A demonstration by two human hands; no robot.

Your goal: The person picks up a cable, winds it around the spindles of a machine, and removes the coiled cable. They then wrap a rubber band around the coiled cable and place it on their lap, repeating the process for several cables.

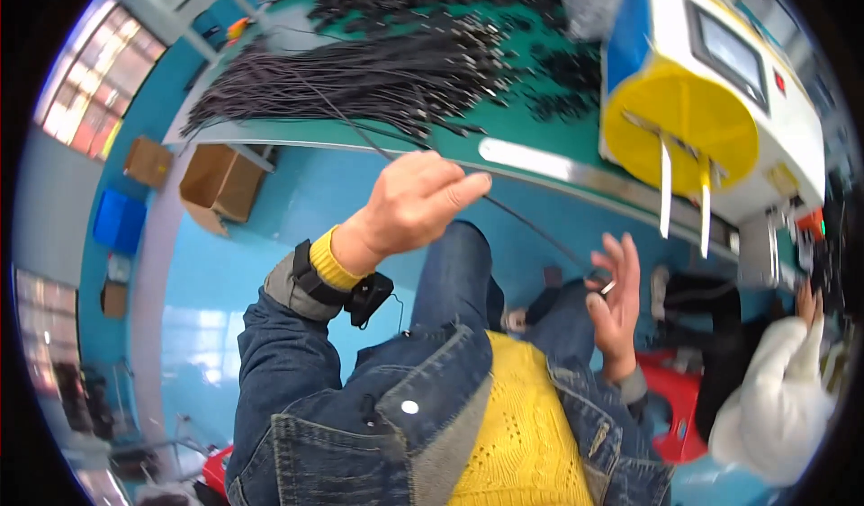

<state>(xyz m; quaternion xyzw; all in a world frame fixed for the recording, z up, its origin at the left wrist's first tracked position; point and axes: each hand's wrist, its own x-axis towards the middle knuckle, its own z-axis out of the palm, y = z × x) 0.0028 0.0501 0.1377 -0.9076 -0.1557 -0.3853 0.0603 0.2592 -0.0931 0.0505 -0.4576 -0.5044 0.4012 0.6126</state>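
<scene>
My left hand (418, 200) is closed around a thin black cable (531, 224) in front of the bench edge. From the fist, one length of the cable runs up and left toward the bench, and the other slants down to my right hand (616, 308). There the cable's end, with a small silver connector (607, 287), lies between the thumb and fingers in a loose grip, other fingers raised. On the bench beyond my left hand lies a large bundle of black cables (360, 79), many with shiny metal ends.
A white machine (756, 20) with a yellow round front, a screen and two hanging prongs stands on the green bench (531, 137) at right. A white strip (525, 159) lies along its edge. Right of me are a red stool (681, 403) and a person in white (776, 403). Cardboard box (222, 182) stands left.
</scene>
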